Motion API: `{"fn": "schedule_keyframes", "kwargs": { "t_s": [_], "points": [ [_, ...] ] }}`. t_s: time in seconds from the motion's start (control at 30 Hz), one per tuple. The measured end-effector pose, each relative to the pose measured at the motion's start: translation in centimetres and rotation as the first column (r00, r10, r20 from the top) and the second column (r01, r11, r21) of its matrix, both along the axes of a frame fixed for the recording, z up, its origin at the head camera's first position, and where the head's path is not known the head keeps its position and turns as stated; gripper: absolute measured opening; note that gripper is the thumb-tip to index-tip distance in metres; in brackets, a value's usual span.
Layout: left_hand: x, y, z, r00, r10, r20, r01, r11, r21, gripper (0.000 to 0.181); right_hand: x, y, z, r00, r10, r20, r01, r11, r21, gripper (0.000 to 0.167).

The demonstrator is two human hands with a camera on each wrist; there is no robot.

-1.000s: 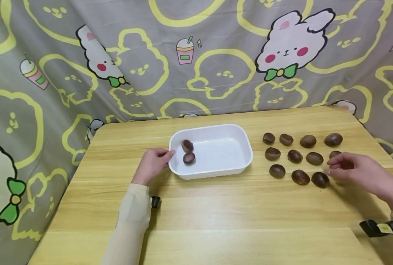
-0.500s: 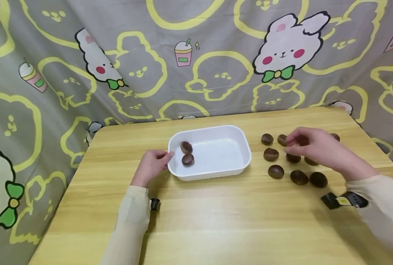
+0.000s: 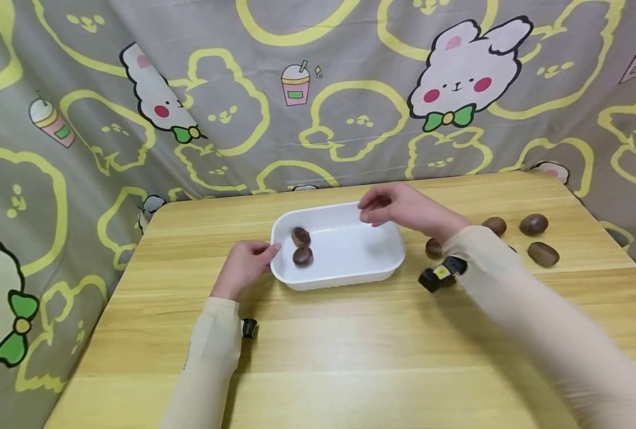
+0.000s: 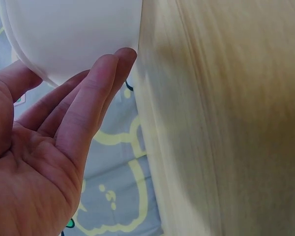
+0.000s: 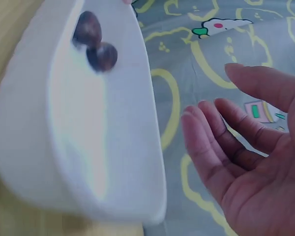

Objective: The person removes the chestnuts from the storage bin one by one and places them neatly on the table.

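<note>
A white rectangular tray [image 3: 350, 259] stands on the wooden table. Two brown chestnuts [image 3: 302, 257] lie touching each other at its left end, and the right wrist view also shows these chestnuts [image 5: 87, 28]. My left hand [image 3: 245, 268] pinches the tray's left rim, thumb at the top edge and fingers under the wall, as the left wrist view shows. Over the tray's far right corner hovers my right hand [image 3: 398, 208]. In the right wrist view the right hand [image 5: 250, 147] has loosely bent fingers apart from the thumb, with nothing between them.
Several loose chestnuts [image 3: 534, 224] lie on the table [image 3: 318, 357] at the right, some hidden behind the right forearm. A patterned grey curtain [image 3: 350, 119] hangs along the table's back edge. Each wrist carries a small black camera [image 3: 442, 273].
My right hand has swept left from the chestnuts at the right to above the tray. The left hand stays on the rim, and the two chestnuts in the tray have not moved.
</note>
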State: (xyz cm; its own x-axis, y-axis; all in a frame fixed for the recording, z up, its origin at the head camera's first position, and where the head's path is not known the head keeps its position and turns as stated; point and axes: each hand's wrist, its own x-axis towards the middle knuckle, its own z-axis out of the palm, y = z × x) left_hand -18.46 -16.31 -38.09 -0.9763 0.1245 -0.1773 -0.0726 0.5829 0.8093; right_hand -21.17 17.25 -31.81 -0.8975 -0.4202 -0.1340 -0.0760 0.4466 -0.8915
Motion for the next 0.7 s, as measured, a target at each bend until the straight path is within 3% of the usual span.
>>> {"fn": "schedule_keyframes", "kwargs": {
  "t_s": [0.47,0.7],
  "points": [
    [-0.3,-0.1,-0.3,1.0,0.0,0.0,0.0,1.0,0.002,0.037,-3.5,-7.2,-2.0,0.98,0.056,0.189,-0.034,0.993,-0.117,0.036],
    [-0.2,0.0,-0.1,1.0,0.0,0.017,0.0,1.0,-0.007,0.038,-4.3,-9.6,-2.9,0.973,0.036,0.23,-0.03,0.999,-0.028,0.04]
  ]
}}
